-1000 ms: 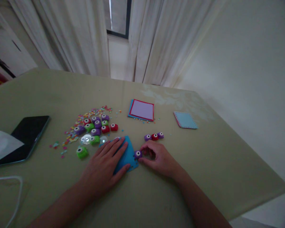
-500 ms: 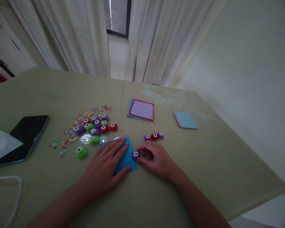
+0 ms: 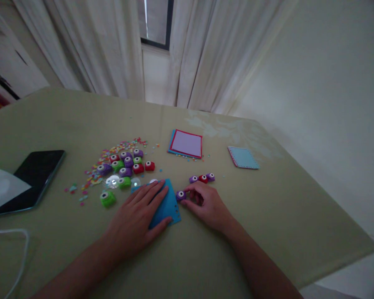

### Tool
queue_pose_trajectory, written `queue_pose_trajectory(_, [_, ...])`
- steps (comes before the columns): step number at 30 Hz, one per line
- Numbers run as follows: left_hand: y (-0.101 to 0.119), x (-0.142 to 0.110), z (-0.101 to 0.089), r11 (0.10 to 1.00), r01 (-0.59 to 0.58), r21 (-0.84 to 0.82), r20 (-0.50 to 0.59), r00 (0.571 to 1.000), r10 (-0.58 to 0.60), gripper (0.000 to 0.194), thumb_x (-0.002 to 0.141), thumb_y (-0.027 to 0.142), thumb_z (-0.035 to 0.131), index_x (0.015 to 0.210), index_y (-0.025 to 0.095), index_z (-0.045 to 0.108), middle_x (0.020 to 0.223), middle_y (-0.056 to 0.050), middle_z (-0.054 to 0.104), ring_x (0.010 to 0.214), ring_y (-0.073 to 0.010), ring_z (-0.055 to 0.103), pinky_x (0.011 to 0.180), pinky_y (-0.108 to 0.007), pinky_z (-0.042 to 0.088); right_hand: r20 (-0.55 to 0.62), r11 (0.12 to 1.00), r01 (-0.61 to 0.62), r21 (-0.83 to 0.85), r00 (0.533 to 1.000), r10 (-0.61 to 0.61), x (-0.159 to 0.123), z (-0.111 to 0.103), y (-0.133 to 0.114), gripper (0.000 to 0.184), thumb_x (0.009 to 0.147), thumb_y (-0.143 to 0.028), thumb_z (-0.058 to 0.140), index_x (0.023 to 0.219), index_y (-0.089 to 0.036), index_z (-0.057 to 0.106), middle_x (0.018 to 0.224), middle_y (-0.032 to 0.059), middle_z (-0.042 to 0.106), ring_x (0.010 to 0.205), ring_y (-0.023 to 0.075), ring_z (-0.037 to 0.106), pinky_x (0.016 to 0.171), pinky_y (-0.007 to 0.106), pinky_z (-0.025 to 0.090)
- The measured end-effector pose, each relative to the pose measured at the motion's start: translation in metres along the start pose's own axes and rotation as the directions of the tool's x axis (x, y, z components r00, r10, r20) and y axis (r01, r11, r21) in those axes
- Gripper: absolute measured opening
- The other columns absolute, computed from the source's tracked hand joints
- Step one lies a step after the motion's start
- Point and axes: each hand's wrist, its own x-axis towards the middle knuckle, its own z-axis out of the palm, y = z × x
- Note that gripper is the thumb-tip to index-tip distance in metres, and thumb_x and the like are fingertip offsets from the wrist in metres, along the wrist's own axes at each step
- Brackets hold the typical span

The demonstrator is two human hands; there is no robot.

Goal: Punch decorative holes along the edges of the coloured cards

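My left hand (image 3: 136, 219) lies flat with fingers stretched out on a blue paper square (image 3: 167, 206), pinning it to the table. My right hand (image 3: 206, 204) pinches a small purple craft punch (image 3: 180, 194) set against the paper's right edge; small punched holes show lower along that edge. A purple, a red and a purple punch (image 3: 202, 178) sit in a row just beyond my right hand. A green punch (image 3: 107, 198) lies left of my left hand.
A cluster of red, green and purple punches (image 3: 124, 164) with scattered confetti lies at centre left. A stack of coloured paper (image 3: 186, 144) and a light blue sheet (image 3: 243, 158) lie farther back. A dark tablet (image 3: 31, 176), white paper and a cable are at left. Curtains hang behind the olive table (image 3: 268, 216).
My right hand has slid the purple punch up along the blue paper's right edge, away from me. My left hand stays flat on the paper.
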Motion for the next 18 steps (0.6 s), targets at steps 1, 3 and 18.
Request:
queue_pose_trajectory(1, [0.0,-0.0001,0.0,1.0,0.001,0.003,-0.001,1.0,-0.001,0.072,0.106,0.063,0.055,0.164,0.021,0.044,0.167,-0.011,0.051,0.149,-0.0338,0.051,0.122,-0.052,0.041,0.007,1.0,0.001,0.003,1.0,-0.001,0.0,-0.0002,-0.0004,0.021,0.094,-0.032,0.081,0.109,-0.019,0.075,0.088,0.0019,0.066,0.072,0.016,0.057,0.066,0.028,0.043])
queue_pose_trajectory(3, [0.0001,-0.0003,0.0001,1.0,0.003,0.014,-0.004,1.0,-0.003,0.072,0.106,0.064,0.054,0.164,0.021,0.044,0.167,-0.011,0.051,0.149,-0.0336,0.051,0.122,-0.052,0.041,0.015,1.0,0.004,0.012,1.0,-0.004,0.0,-0.0003,-0.0015,0.021,0.094,-0.033,0.081,0.109,-0.018,0.075,0.088,0.0017,0.066,0.071,0.0157,0.057,0.066,0.028,0.043])
queue_pose_trajectory(18, [-0.0006,-0.0013,0.0018,1.0,-0.016,0.004,0.02,1.0,0.016,0.073,0.106,0.064,0.054,0.166,0.023,0.042,0.171,-0.009,0.046,0.154,-0.0334,0.047,0.125,-0.051,0.039,0.077,0.997,0.071,-0.009,0.995,-0.07,-0.0024,0.0034,-0.0058,0.026,0.098,-0.039,0.079,0.118,-0.022,0.079,0.098,0.0054,0.075,0.082,0.0196,0.065,0.078,0.032,0.05])
